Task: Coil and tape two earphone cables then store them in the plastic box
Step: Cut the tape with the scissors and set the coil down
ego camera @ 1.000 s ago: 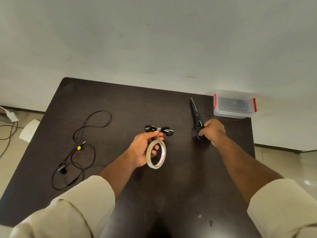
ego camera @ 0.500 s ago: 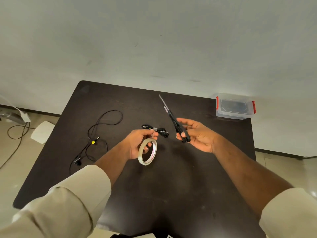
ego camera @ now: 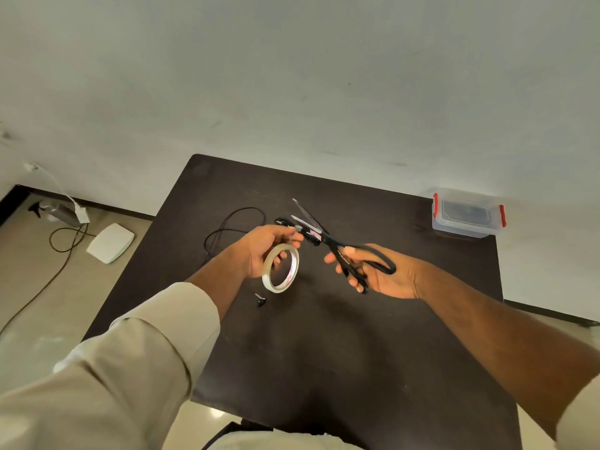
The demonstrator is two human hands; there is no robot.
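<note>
Coiled black earphone cable [ego camera: 293, 226]: a small tight bundle with a pale strip of tape across its middle, held above the dark rectangular table [ego camera: 324, 352], pinched between thumb and fingertips of the left hand [ego camera: 263, 250]. Roll of clear adhesive tape with a pale core [ego camera: 280, 268]: hangs from the same hand, fingers passed through its ring. Black-handled scissors with silver blades [ego camera: 337, 250]: gripped by the right hand [ego camera: 380, 274], fingers curled through the handle loops, blades parted and pointing up-left, their base just beside the bundle. Second black earphone cable [ego camera: 233, 227]: uncoiled, lying in loose loops on the table beyond the left forearm; one earbud [ego camera: 259, 301] shows below the roll. Clear plastic box with red side clips [ego camera: 467, 214]: lid on, at the table's far right corner, well apart from both hands.
</note>
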